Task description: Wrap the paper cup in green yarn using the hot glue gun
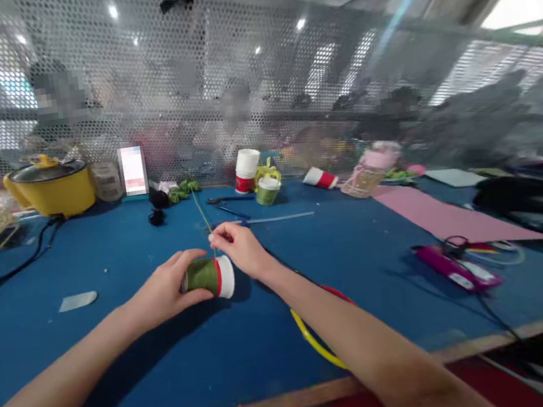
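My left hand [174,283] is wrapped around a paper cup [204,277] lying on its side above the table, its white rim facing right. Green yarn covers most of the cup's wall, with a red band showing near the rim. Pinched between the thumb and fingers of my right hand [236,242] is a strand of green yarn [202,210]. This strand runs from the cup up and back toward a heap of green yarn [183,190] at the far side of the table.
On the blue table [163,367] stand a yellow pot [55,190], stacked paper cups [246,170] and a small green-wrapped cup [268,190]. Pliers [230,199] lie behind my right hand. To the right are pink sheet [445,216] and a purple power strip [457,268]; a yellow tube [316,342] lies under my right forearm.
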`<state>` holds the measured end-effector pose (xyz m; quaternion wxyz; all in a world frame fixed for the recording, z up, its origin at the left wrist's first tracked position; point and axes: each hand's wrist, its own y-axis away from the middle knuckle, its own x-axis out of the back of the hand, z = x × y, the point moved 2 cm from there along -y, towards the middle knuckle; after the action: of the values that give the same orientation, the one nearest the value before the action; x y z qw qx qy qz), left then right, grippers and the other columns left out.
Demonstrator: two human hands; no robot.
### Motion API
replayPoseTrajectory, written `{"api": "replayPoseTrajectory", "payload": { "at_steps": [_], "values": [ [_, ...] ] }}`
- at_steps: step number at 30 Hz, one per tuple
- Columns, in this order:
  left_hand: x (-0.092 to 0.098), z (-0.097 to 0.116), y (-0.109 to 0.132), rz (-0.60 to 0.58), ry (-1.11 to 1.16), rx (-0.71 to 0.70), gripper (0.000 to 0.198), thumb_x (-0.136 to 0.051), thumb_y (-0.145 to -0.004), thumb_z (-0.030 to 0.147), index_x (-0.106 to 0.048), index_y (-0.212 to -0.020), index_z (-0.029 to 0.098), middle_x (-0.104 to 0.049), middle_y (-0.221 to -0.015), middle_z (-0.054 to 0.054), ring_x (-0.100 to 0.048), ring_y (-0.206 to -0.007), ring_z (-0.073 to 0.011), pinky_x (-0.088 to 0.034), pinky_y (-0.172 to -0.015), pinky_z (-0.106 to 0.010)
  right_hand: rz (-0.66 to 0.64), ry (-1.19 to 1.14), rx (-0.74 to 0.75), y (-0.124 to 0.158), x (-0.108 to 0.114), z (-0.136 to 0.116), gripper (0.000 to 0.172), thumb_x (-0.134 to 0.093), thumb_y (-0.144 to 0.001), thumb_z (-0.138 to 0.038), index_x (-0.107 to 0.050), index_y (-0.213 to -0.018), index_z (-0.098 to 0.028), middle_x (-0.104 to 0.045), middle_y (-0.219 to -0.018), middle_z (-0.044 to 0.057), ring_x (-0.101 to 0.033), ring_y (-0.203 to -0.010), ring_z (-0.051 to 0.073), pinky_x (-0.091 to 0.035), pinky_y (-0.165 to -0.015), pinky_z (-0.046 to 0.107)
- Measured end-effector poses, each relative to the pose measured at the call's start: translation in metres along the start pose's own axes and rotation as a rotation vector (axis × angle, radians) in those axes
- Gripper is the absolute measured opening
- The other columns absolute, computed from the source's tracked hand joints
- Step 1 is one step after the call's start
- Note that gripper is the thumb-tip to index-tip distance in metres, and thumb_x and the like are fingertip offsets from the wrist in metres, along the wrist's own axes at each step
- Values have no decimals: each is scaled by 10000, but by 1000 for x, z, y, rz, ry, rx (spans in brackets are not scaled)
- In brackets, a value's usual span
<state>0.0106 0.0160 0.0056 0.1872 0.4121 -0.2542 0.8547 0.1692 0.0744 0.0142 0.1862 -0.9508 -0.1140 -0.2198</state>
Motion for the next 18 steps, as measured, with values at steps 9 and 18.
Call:
{"api": "replayPoseTrajectory", "payload": {
  "at_steps": [9,18],
  "values": [
    [-3,-1,-1,-60,-64,-56,608,-524,-804,378,-247,-1329,246,-491,-1001,-77,-542,-846,-201,-465,-740,-340,-132,-16,39,-7,-3,-2,86,-538,-739,-211,-549,-675,-155,-560,-628,-16,-497,-603,99,-401,-615,244],
    [-4,-3,3,-58,-78,-91,523,-547,-791,375,-345,-1253,235,-473,-1098,-88,-539,-953,-207,-462,-795,-319,-289,-208,-54,-12,-10,4,101,-600,-694,-236,-572,-673,-142,-586,-636,-12,-530,-609,95,-428,-634,246]
  ]
}}
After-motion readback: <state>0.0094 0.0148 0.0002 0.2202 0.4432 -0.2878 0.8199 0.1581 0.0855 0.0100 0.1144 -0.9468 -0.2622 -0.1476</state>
